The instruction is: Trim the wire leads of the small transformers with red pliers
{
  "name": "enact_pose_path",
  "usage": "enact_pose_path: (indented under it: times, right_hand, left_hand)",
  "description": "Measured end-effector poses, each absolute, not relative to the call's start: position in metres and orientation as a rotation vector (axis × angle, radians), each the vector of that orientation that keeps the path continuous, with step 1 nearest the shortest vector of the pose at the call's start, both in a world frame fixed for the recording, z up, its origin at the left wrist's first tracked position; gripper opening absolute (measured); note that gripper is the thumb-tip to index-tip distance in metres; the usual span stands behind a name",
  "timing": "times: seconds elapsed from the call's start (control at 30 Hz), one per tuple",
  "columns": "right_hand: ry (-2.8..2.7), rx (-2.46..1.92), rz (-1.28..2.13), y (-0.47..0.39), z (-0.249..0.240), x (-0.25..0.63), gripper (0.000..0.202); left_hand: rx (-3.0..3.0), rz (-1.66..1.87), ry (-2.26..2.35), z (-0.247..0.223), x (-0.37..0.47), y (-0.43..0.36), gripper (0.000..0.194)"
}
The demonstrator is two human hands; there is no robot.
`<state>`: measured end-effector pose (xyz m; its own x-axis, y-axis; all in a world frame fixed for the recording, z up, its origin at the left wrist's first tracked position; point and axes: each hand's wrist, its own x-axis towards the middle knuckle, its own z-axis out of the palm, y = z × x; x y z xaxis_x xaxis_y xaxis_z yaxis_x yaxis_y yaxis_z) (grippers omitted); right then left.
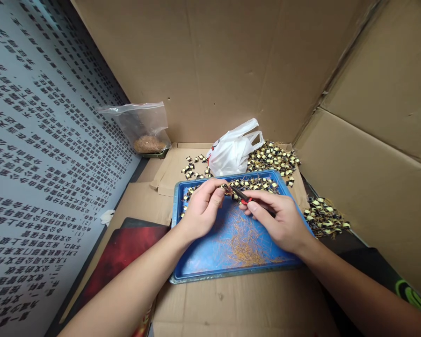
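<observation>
My left hand (206,205) pinches a small black-and-yellow component (226,187) with thin copper-coloured wires, above the back part of a blue tray (203,270). Closed around a dark tool with red on its handle (244,198), my right hand (279,217) is over the tray's right side. The tool's tip points left and reaches the wires at the component. Many similar components (266,185) lie along the back of the tray, and cut wire pieces (245,248) are scattered over its middle and front.
A white plastic bag (231,152) stands behind the tray, with a pile of components (277,159) beside it. Another pile (324,217) lies at the right. A clear bag (149,131) holds copper-coloured bits. Cardboard walls (231,70) rise behind and at the right; a red-and-black mat (126,252) lies left.
</observation>
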<state>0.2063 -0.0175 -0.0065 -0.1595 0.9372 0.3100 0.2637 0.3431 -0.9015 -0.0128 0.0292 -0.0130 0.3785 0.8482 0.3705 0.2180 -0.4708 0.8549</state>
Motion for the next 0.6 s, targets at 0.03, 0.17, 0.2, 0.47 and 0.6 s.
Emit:
enact_pose_path:
  times: [0.03,0.17,0.2,0.47,0.6]
  right_hand:
    - [-1.645,-1.100,0.874,-0.0176,-0.0071,0.2062,0.028]
    - [-1.644,-1.122,0.850,-0.0176,-0.0101,0.2065,0.029]
    - [-1.643,-1.125,0.845,-0.0175,-0.0107,0.2067,0.030]
    - [-1.648,-1.144,0.824,-0.0168,-0.0102,0.2068,0.031]
    - [-1.663,-1.176,0.792,-0.0158,-0.0097,0.2064,0.033]
  left_hand:
    - [1.921,1.091,0.930,-0.0128,-0.0127,0.0292,0.033]
    - [1.987,1.079,0.968,-0.0114,-0.0116,0.0284,0.032]
    - [1.997,1.084,0.973,-0.0111,-0.0113,0.0283,0.032]
    - [2.051,1.099,0.981,-0.0085,-0.0110,0.0290,0.030]
    - [2.195,1.107,0.982,-0.0058,-0.0104,0.0288,0.024]
